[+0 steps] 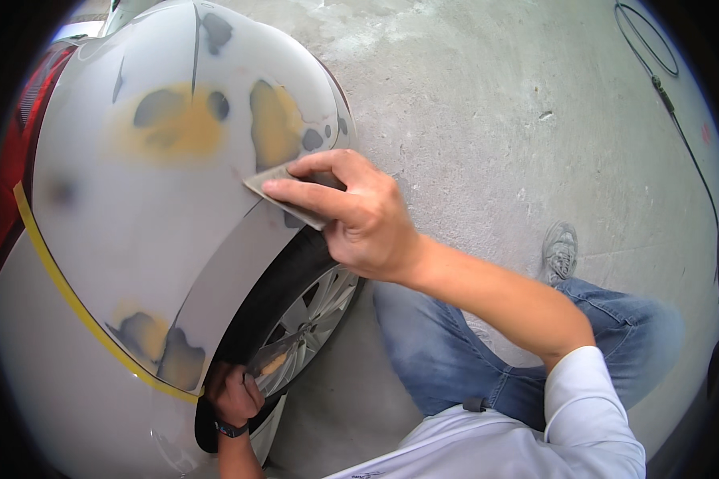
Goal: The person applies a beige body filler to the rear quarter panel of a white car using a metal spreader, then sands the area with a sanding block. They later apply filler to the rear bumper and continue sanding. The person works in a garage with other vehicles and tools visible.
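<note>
Head view: the right hand (359, 219) presses a grey sanding sheet (284, 191) flat against the car's fender (136, 215), just above the wheel arch – fingers (311, 194) closed over the sheet. The left hand (233, 397) grips the tyre (252, 319) low down, fingers curled around it. By my judgement, the sanding is partway: most of the panel is dull, yet about 5 yellow and dark filler patches (176, 120) show through – yellow masking tape (64, 287) edges the area
</note>
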{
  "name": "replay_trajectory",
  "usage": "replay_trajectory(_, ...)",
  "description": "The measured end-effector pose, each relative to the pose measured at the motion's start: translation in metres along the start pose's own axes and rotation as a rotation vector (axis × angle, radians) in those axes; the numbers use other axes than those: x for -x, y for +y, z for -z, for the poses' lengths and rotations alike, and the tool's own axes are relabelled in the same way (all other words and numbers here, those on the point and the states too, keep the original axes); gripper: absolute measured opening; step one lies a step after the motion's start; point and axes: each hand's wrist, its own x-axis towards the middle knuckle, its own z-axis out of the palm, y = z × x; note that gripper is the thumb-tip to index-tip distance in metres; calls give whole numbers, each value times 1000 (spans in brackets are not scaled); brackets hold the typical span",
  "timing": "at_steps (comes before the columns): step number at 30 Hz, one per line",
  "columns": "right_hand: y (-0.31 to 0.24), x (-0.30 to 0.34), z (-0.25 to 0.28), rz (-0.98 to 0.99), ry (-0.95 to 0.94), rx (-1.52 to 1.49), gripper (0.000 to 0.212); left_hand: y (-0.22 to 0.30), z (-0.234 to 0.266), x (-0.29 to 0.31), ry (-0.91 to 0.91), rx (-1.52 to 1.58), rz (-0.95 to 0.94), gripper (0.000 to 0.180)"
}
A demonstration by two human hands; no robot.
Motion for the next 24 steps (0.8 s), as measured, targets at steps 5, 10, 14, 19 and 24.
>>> replay_trajectory(5, 36, -47, 28, -113, -62, -77, 52, 1, -1, 2, 18, -11, 3, 10)
replay_trajectory(10, 56, -88, 6, -3, 22, -83, 43, 3, 1, 0, 30, 19, 14, 11)
replay_trajectory(14, 38, -60, -2, -39, 91, -40, 51, 5, 4, -2, -10, 31, -10, 13)
replay_trajectory(19, 7, -9, -12, -50, 103, -19, 57, 5, 4, -4, -9, 7, -22, 12)
replay_trajectory(24, 4, 13, 1, 8, -10, -53, 60, 5, 2, -4, -7, -10, -17, 11)
